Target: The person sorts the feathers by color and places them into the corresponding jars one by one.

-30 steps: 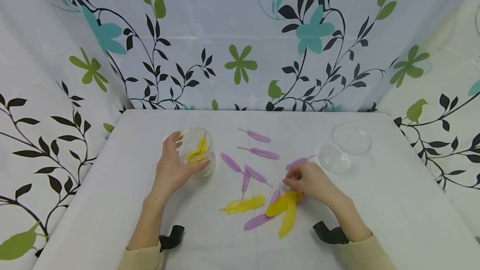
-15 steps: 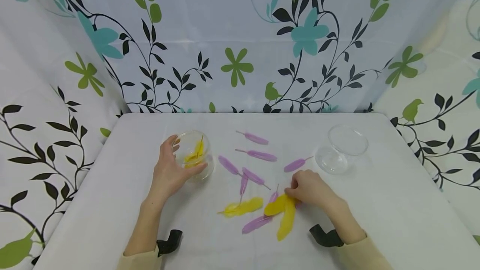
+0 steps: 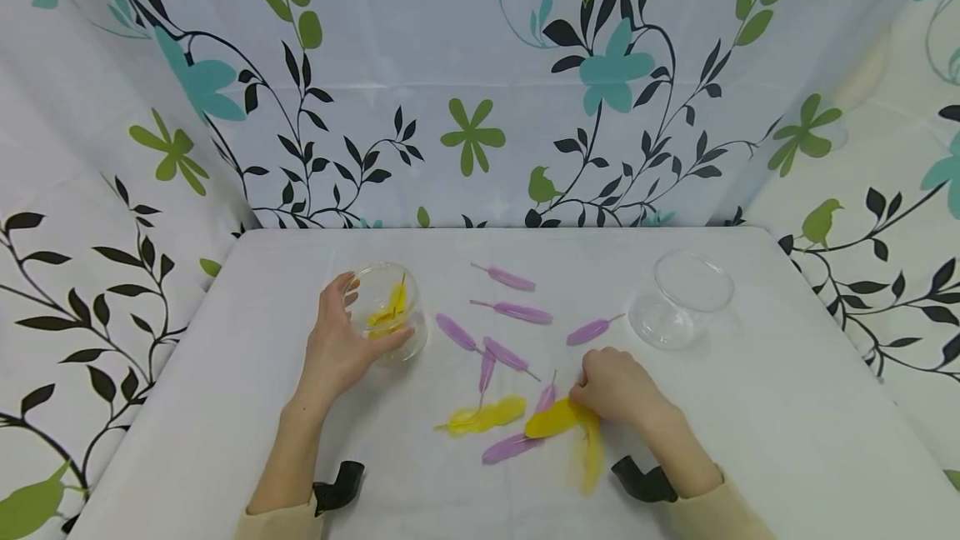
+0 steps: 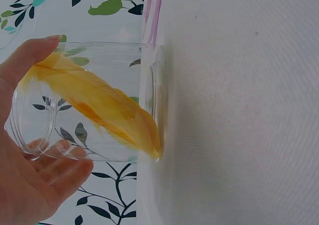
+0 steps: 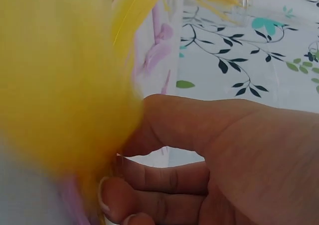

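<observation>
My left hand (image 3: 337, 346) curls round a clear glass cup (image 4: 99, 153) standing on the table, thumb on one side and fingers on the other. Inside the cup lean yellow feathers (image 4: 99, 98), quills up in the head view. Near the middle right, my right hand (image 3: 618, 386) pinches a yellow feather (image 5: 60, 85) between thumb and fingers; it is blurred and hangs toward the front. Another yellow feather (image 3: 553, 420) lies just left of those fingertips, partly over purple feathers. Farther left lies a separate yellow feather (image 3: 487, 415).
Several purple feathers (image 3: 512, 312) lie scattered between the hands and toward the back. At the right stands a second clear glass vessel (image 3: 663, 323) with a wide rim. White cloth covers the table (image 3: 810, 440); a leaf-patterned curtain (image 3: 405, 48) surrounds its back and sides.
My right hand has closed its fingertips on a yellow feather and drawn slightly toward the front, the feather swinging with it. The left hand stays on the cup. The head view has shifted slightly.
</observation>
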Motion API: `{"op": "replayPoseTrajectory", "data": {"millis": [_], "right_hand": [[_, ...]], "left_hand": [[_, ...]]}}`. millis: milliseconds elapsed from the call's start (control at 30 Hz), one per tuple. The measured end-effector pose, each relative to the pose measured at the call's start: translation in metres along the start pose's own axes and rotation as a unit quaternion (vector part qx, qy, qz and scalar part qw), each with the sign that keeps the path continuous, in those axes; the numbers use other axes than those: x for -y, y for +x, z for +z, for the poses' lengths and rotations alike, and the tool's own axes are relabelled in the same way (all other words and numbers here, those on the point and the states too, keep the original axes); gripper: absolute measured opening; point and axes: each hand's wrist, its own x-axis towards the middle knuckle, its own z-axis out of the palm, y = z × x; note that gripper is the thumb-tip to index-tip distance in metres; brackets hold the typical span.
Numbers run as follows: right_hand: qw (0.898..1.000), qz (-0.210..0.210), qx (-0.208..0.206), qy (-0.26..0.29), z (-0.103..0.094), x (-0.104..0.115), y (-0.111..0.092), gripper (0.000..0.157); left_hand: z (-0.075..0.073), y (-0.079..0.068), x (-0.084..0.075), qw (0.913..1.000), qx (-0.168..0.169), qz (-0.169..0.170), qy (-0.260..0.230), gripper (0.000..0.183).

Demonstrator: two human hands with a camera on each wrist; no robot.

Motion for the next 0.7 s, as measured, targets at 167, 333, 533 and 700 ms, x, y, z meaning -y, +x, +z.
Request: {"op": "replayPoseTrajectory", "data": {"millis": [167,333,533,700], "right_hand": [[1.000,-0.003,-0.011,-0.006,0.0022,0.0006,0.0003,0.024],[1.000,0.001,-0.023,0.016,0.0025,0.0017,0.0010,0.026],[0.998,0.011,-0.032,0.046,0.0016,0.0030,0.0021,0.015],[0.996,0.007,-0.046,0.076,-0.0012,0.0044,0.0020,0.011]], "left_hand": [[0.0000,-0.0001,0.0010,1.0000,-0.002,0.003,-0.001,0.118],[-0.0002,-0.0005,0.0012,1.0000,-0.002,0.005,-0.001,0.118],[-0.0001,-0.0007,0.0008,1.0000,-0.002,0.003,0.000,0.118],[0.0002,-0.0003,0.0006,1.0000,-0.003,0.002,0.003,0.117]]}}
